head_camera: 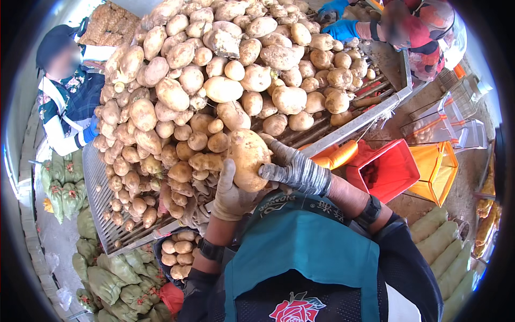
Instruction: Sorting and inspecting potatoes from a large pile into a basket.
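Note:
A large potato (248,159) is held upright between my two hands, over the near edge of a big potato heap (201,88) on a slatted metal sorting table (100,209). My left hand (235,195), in a pale, soiled glove, cups it from the left and below. From the right, my right hand (297,165), in a grey striped knit glove, grips it with thumb and fingers. Crumpled brownish cloth lies beside my left hand on the table's near edge.
People with blue gloves stand at left and upper right. A red bag (384,171) and a yellow bag (432,173) hang open at right. Filled green sacks (106,281) lie lower left, near a dark container of potatoes (183,249). Long pale sacks (442,249) lie lower right.

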{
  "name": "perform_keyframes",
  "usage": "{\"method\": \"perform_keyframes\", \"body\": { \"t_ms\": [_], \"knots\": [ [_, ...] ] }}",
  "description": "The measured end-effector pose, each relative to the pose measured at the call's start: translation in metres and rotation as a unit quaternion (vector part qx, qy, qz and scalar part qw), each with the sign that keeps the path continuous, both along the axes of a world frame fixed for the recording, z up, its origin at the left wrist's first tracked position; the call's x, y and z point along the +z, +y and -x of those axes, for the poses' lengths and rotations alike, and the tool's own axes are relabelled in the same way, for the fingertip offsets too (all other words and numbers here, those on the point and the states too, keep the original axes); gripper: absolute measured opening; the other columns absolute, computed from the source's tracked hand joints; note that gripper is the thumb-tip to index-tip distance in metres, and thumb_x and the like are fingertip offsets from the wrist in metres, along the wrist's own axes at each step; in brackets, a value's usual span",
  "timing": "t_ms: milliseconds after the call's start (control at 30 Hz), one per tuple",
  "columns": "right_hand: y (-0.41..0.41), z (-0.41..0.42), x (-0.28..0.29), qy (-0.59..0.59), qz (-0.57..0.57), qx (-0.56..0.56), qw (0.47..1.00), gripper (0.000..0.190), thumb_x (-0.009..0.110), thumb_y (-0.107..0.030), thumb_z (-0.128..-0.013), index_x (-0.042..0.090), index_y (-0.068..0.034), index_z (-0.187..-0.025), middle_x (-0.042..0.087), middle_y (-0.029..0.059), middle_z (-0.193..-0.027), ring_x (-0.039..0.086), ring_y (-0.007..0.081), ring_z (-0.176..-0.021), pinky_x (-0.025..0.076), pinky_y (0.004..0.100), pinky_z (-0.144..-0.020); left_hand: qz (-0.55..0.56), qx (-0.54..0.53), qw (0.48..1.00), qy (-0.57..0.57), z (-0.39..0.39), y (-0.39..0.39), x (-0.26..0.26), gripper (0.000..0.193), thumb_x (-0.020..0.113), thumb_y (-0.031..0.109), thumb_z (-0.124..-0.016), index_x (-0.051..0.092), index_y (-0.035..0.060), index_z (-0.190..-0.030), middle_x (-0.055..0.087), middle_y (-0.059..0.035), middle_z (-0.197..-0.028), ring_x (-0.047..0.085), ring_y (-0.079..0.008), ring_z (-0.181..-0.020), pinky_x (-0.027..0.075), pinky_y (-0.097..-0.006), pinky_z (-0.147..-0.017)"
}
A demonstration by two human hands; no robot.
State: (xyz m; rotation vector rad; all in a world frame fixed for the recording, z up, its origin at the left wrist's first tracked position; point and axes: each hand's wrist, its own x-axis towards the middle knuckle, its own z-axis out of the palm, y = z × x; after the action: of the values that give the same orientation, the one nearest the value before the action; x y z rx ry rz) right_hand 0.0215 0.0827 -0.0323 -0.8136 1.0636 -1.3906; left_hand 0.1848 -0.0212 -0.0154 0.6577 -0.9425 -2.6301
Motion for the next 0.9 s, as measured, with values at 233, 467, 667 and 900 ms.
{"method": "perform_keyframes", "body": {
  "t_ms": [233,467,667,900],
  "knots": [
    [-0.002,0.015,0.011,0.105,0.027,-0.119,0.987,0.048,0.076,-0.032,-0.095,0.060,-0.001,-0.128,0.071,0.0099,-0.098,0.068,0.0155,-0.092,0.056,0.0326,-0.082,0.321,0.093,0.941,-0.060,0.017,-0.007,0.013,0.113,0.083,0.005,-0.077,0.013,0.0098,-0.165,0.047,-0.0178,-0.148,0.056,-0.0284,-0.129,0.052,-0.0409,-0.105],
    [0.000,0.021,0.013,0.116,0.034,-0.167,0.979,0.033,0.079,-0.023,-0.091,0.062,-0.002,-0.109,0.066,0.0104,-0.088,0.065,0.0165,-0.080,0.054,0.0352,-0.072,0.593,0.058,0.797,-0.103,0.020,-0.001,0.015,0.109,0.082,0.003,-0.078,0.014,0.0047,-0.164,0.049,-0.0192,-0.147,0.056,-0.0278,-0.129,0.049,-0.0385,-0.108],
    [0.010,0.027,0.010,0.299,0.116,-0.190,0.928,0.030,0.078,-0.013,-0.086,0.062,-0.002,-0.108,0.064,0.0174,-0.085,0.068,0.0346,-0.080,0.055,0.0412,-0.072,0.679,0.003,0.726,-0.111,0.020,-0.007,0.024,0.111,0.084,0.005,-0.075,0.016,0.0026,-0.163,0.049,-0.0195,-0.148,0.056,-0.0272,-0.130,0.048,-0.0385,-0.108],
    [0.016,0.032,0.001,0.382,0.190,-0.175,0.887,0.031,0.075,-0.012,-0.087,0.061,-0.004,-0.114,0.064,0.0212,-0.097,0.066,0.0421,-0.086,0.055,0.0486,-0.074,0.626,-0.038,0.765,-0.145,0.016,-0.007,0.030,0.106,0.085,0.008,-0.074,0.023,-0.0046,-0.158,0.049,-0.0248,-0.147,0.057,-0.0276,-0.128,0.048,-0.0396,-0.108]
  ]
}}
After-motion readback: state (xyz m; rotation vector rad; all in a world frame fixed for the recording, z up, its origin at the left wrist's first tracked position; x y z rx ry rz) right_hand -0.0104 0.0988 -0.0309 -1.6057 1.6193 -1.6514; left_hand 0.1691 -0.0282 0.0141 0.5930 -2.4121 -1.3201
